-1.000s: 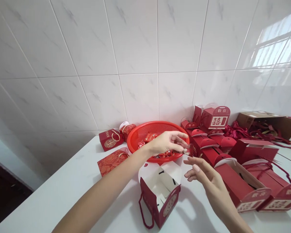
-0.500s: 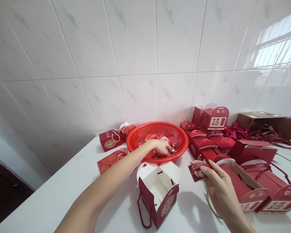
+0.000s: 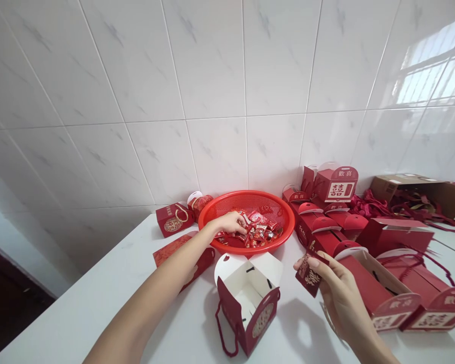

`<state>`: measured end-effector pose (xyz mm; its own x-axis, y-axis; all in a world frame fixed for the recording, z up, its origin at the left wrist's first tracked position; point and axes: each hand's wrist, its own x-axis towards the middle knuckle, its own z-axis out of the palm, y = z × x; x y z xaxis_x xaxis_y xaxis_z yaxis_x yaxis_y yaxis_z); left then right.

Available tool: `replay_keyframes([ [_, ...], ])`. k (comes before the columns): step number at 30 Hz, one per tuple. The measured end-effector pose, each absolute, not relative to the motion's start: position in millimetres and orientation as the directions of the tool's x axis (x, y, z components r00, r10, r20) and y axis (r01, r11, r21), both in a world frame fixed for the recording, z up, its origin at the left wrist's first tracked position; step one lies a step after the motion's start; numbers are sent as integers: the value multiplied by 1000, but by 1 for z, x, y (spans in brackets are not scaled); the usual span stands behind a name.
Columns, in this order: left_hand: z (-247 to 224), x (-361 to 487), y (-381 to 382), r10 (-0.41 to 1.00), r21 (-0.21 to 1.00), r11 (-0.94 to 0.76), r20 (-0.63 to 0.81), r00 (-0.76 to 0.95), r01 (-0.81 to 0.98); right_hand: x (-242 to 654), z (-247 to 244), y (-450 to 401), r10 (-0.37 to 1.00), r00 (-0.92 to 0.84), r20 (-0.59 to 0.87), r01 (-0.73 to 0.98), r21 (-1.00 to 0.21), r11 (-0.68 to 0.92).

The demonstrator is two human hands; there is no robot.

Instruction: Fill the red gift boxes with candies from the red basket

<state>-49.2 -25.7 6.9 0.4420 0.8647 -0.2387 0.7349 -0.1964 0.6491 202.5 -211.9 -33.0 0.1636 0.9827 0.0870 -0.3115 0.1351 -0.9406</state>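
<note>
My left hand (image 3: 231, 222) reaches into a red plastic colander (image 3: 208, 212), its fingers curled down among red-wrapped candies (image 3: 260, 232). What those fingers hold, if anything, is hidden. To the right, my right hand (image 3: 339, 290) pinches a dark red gift tag (image 3: 309, 273) with gold lettering. A pale cord loop (image 3: 328, 321) hangs below that hand. Between my arms stands an unfolded-top red gift box (image 3: 246, 308), its white inside showing no candy and a dark red cord handle at its left side.
Several red gift boxes (image 3: 337, 189) crowd the right side, some with open tops. Behind them a cardboard carton (image 3: 382, 189) spills dark red ribbons (image 3: 413, 205). Left of the colander sit a corded red box (image 3: 172, 222) and a patterned one (image 3: 167, 253). A tiled wall (image 3: 216, 151) backs the table.
My left hand has moved left within the colander, uncovering candies on the right. In my right hand the gift tag has tilted and turned slightly downward. The open box has stayed put.
</note>
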Motion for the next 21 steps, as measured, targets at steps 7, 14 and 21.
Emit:
replay_keyframes([
  [7,8,-57,-33,904,812,-192,-73,422,552,198,-32,-213,999,54,7,-352,-936,26],
  [14,16,-45,-47,912,874,-229,38,409,429,193,-30,-215,999,-18,-50,-409,-911,-53],
  [21,38,15,-107,739,935,-322,150,657,149,189,-25,-216,987,-73,-141,-575,-803,-157],
])
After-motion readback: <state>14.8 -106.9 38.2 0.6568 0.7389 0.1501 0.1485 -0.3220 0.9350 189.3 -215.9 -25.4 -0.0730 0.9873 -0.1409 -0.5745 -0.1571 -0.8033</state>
